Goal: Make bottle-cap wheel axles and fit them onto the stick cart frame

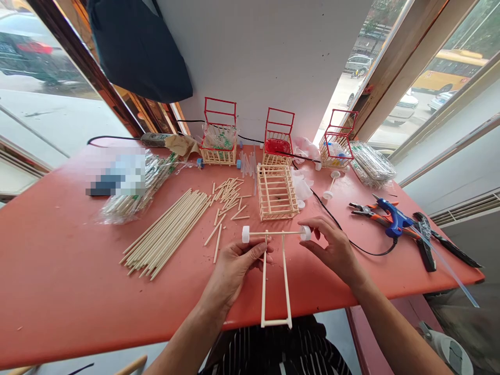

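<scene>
A pale wooden stick frame (264, 291) stretches toward me past the table's front edge. Across its far end lies an axle stick (289, 233) with a white cap wheel (246, 234) on the left and another white cap wheel (305, 233) on the right. My left hand (238, 265) pinches the frame's left long stick near the axle, thumb on top. My right hand (332, 245) is beside the right cap wheel, its thumb and fingers spread around it. Just beyond the axle lies a wooden stick cage (276, 192).
On the red table (70, 260) lie long sticks (167, 232) and short sticks (230, 195) at left. A blue glue gun (396, 219) with cable and pliers (363, 210) lie at right. Three red-topped stick carts stand behind, including one holding a red dish (278, 146).
</scene>
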A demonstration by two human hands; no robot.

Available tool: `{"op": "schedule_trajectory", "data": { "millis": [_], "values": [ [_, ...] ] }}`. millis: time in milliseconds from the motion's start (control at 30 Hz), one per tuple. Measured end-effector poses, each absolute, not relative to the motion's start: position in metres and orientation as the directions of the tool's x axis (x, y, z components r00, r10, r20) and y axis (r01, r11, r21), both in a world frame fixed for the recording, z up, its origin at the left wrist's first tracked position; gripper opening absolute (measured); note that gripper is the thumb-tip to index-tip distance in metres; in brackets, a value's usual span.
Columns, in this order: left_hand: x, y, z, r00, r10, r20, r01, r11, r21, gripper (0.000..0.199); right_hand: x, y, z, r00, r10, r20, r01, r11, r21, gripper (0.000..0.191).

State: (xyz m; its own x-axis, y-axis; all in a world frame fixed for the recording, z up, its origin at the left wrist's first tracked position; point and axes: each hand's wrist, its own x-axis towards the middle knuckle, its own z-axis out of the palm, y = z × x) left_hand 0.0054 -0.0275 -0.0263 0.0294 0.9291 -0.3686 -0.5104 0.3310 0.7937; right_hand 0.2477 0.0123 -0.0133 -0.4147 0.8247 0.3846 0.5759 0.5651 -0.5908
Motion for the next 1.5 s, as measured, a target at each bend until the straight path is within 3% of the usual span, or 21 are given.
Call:
{"op": "schedule_trajectory", "data": {
  "millis": [1500],
  "values": [
    [0.0064,-0.0265,-0.0264,0.025,0.932,-0.362,-0.491,0.327,0.807,0.037,0.2477,0.0119,-0.0115,-0.407,0.826,0.389,0.587,0.563,-0.582,0.027]
  ]
}}
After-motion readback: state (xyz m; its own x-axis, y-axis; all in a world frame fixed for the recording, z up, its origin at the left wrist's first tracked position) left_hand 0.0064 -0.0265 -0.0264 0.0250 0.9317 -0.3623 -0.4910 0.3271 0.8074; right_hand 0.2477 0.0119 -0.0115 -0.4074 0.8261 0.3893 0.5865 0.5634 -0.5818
